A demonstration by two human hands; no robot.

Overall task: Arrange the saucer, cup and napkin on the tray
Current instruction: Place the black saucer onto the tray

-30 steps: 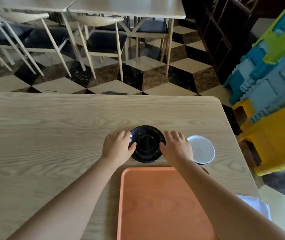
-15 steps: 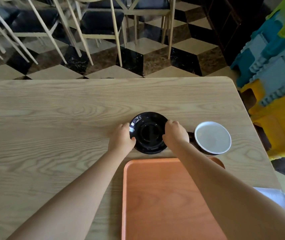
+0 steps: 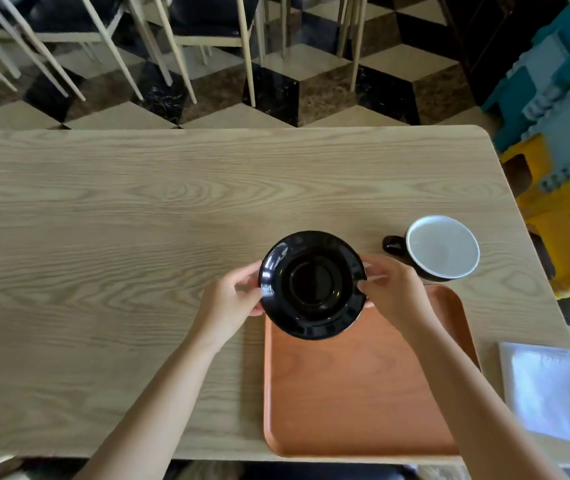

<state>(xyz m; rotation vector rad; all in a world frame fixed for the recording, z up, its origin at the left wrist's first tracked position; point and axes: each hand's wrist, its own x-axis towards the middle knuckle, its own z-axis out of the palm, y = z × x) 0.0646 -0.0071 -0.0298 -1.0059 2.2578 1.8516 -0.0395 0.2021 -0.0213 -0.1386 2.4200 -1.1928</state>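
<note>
A glossy black saucer is lifted off the table, held level over the far left corner of the orange tray. My left hand grips its left rim and my right hand grips its right rim. A dark cup with a white inside stands on the table just beyond the tray's far right corner, handle pointing left. A white folded napkin lies on the table to the right of the tray.
The light wooden table stretches wide to the left. Chairs and a checkered floor lie beyond its far edge. Stacked blue and yellow plastic stools stand close to the table's right side.
Both hands have taken hold of the saucer, raised it from the table and brought it toward me over the tray's far edge. The camera has tilted down.
</note>
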